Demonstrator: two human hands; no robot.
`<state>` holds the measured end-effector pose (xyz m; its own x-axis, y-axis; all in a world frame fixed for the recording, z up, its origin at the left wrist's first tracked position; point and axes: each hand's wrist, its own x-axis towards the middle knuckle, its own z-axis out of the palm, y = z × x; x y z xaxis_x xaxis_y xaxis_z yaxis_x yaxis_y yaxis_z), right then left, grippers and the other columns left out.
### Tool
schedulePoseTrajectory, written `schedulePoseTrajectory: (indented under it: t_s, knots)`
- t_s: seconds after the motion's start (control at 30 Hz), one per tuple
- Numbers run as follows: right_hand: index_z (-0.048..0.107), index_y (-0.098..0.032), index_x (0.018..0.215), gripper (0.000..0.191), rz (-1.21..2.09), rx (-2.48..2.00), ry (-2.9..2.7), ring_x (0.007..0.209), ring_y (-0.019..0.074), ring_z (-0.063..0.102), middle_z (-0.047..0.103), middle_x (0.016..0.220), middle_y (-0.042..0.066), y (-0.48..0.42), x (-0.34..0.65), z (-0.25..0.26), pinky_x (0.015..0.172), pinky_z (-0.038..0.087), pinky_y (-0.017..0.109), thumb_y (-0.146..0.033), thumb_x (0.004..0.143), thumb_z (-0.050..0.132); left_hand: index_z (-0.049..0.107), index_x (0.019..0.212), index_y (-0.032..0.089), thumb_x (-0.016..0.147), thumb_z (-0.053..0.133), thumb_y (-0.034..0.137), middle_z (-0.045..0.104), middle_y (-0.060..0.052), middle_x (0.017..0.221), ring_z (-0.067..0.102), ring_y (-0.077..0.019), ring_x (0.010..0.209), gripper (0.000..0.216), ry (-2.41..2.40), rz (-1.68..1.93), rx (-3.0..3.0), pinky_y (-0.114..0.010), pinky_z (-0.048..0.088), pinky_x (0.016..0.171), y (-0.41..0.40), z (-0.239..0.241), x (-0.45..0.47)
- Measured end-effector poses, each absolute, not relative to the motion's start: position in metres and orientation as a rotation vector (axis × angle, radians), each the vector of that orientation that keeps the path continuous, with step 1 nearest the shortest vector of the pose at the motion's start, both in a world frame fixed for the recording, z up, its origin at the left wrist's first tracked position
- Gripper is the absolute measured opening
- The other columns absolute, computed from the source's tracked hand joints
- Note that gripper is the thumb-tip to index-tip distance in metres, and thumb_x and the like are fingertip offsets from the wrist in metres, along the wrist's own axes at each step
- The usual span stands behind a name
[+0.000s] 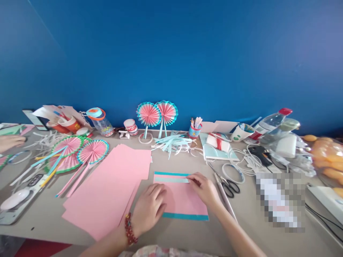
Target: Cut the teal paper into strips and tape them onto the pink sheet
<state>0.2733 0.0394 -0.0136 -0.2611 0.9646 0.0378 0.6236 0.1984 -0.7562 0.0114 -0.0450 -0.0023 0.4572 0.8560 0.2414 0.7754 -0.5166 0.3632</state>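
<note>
A pink paper sheet [184, 200] with teal bands along its top and bottom edges lies flat on the table in front of me. Across it, just below the top band, runs a pale blue paper strip [171, 180]. My right hand [203, 189] pinches the strip's right end against the sheet. On the sheet's left side rests my left hand [150, 206], fingers loosely bent and holding nothing, with a red beaded bracelet [129, 228] at the wrist. Left of this hand is a stack of pink sheets [107, 189].
Scissors [227, 184] lie right of the sheet. Pleated paper fans [92, 151] lie left; two more fans [165, 113] stand against the blue wall. Behind are cut strips [174, 142], a pen cup [194, 131] and a bottle [270, 123]. Another person's hand [12, 142] shows far left.
</note>
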Motion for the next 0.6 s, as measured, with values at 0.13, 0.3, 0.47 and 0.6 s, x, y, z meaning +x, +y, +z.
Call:
schedulePoseTrajectory:
  t_s: [0.13, 0.3, 0.47, 0.6]
  knots:
    - [0.072, -0.024, 0.090, 0.028, 0.804, -1.513, -1.975, 0.076, 0.0191, 0.065, 0.071, 0.090, 0.005, 0.040, 0.272, -0.014, 0.069, 0.049, 0.030, -0.033, 0.089, 0.046, 0.053, 0.137, 0.020, 0.094, 0.053, 0.026, 0.050, -0.011, 0.144, 0.047, -0.0291, 0.130, 0.043, 1.522, 0.460, 2.490, -0.046, 0.046, 0.108, -0.042, -0.015, 0.011]
    - [0.072, -0.026, 0.090, 0.027, 0.792, -1.568, -1.965, 0.075, 0.0188, 0.066, 0.072, 0.092, 0.004, 0.041, 0.270, -0.017, 0.067, 0.048, 0.029, -0.033, 0.090, 0.046, 0.043, 0.147, 0.020, 0.095, 0.052, 0.030, 0.041, -0.010, 0.153, 0.043, -0.0304, 0.135, 0.055, 1.553, 0.399, 2.468, -0.048, 0.042, 0.111, -0.042, -0.018, 0.005]
    - [0.072, -0.026, 0.092, 0.028, 0.714, -1.589, -1.980, 0.077, 0.0193, 0.067, 0.073, 0.093, 0.004, 0.041, 0.270, -0.021, 0.066, 0.049, 0.028, -0.034, 0.091, 0.045, 0.036, 0.153, 0.019, 0.095, 0.052, 0.035, 0.030, -0.010, 0.160, 0.034, -0.0322, 0.143, 0.062, 1.547, 0.370, 2.463, -0.048, 0.038, 0.114, -0.040, -0.019, 0.004]
    - [0.072, -0.026, 0.093, 0.028, 0.697, -1.602, -2.001, 0.075, 0.0182, 0.067, 0.073, 0.092, 0.004, 0.041, 0.270, -0.021, 0.063, 0.048, 0.027, -0.034, 0.091, 0.045, 0.031, 0.154, 0.016, 0.096, 0.051, 0.039, 0.029, -0.011, 0.161, 0.029, -0.0317, 0.146, 0.065, 1.539, 0.384, 2.490, -0.047, 0.035, 0.116, -0.037, -0.018, 0.004]
